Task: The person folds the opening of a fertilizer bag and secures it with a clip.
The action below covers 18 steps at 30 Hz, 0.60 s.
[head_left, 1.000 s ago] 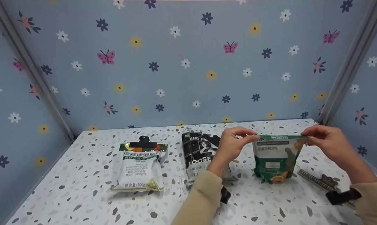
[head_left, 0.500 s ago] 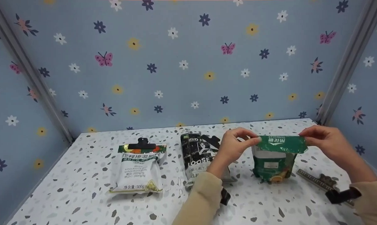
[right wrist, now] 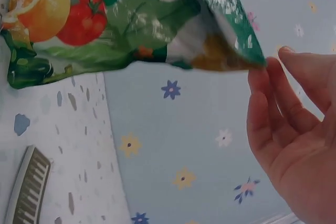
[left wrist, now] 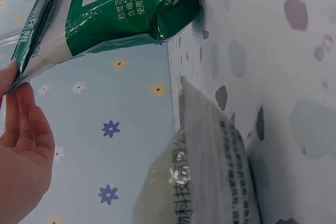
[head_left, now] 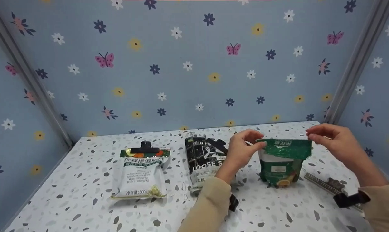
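A green and white pouch (head_left: 279, 169), printed with fruit and vegetables, stands upright on the right side of the table. Its green top (head_left: 286, 148) is folded forward over the front. My left hand (head_left: 240, 154) pinches the left end of that fold between thumb and fingers. At the opposite end is my right hand (head_left: 337, 141), its thumb raised away from the fingers. In the right wrist view the fingertips (right wrist: 273, 64) are at the pouch's corner; whether they touch it I cannot tell. The pouch's far side is hidden.
To the left stands a white bag (head_left: 139, 180) with a black clip (head_left: 145, 148) on its top. A black and white bag (head_left: 200, 161) lies partly behind my left arm, a dark clip (head_left: 218, 145) at its top. A toothed strip (head_left: 323, 184) lies near my right sleeve.
The pouch's top has been folded forward and down, so its green band faces me. My right thumb and fingers have parted from their pinch on the right corner. My left hand keeps its pinch.
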Each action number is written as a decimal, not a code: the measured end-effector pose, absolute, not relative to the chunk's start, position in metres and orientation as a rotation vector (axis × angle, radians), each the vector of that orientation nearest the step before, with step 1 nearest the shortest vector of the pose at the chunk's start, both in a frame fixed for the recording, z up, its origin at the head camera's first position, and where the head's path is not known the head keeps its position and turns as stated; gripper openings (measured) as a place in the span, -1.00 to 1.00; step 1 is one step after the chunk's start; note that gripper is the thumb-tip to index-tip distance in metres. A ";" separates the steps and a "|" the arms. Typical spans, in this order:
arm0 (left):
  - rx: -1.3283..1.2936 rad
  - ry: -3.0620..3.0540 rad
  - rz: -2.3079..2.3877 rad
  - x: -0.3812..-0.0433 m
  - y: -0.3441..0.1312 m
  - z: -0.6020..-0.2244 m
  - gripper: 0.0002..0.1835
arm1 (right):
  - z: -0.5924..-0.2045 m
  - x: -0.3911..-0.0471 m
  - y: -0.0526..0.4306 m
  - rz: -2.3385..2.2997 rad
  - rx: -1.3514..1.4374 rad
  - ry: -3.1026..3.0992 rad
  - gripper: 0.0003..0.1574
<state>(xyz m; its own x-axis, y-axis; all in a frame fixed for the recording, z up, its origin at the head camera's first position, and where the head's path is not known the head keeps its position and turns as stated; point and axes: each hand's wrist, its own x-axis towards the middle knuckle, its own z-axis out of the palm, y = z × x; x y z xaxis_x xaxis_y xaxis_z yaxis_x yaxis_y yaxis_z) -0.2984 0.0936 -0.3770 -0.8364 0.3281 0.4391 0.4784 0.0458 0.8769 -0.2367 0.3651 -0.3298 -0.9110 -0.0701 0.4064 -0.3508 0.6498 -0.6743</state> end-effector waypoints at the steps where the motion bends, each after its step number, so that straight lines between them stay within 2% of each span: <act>1: -0.842 -2.186 -1.909 -0.298 0.094 -0.377 -0.87 | -0.329 -0.236 0.359 1.073 0.329 -2.535 -0.67; 8: -0.796 -2.215 -1.919 -0.298 0.097 -0.377 -0.89 | -0.328 -0.243 0.317 0.653 0.497 -2.572 -0.68; 18: -0.827 -2.191 -1.937 -0.298 0.096 -0.376 -0.91 | -0.327 -0.261 0.287 0.573 0.654 -2.662 -0.81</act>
<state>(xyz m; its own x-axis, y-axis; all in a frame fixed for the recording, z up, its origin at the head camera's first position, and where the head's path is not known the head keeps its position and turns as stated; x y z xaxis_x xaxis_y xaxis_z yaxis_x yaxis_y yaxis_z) -0.2977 0.0955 -0.3760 -0.8470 0.3264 0.4195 0.4565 0.0423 0.8887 -0.2612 0.2871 -0.3274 -0.8364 -0.3627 0.4110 -0.4997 0.8126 -0.2999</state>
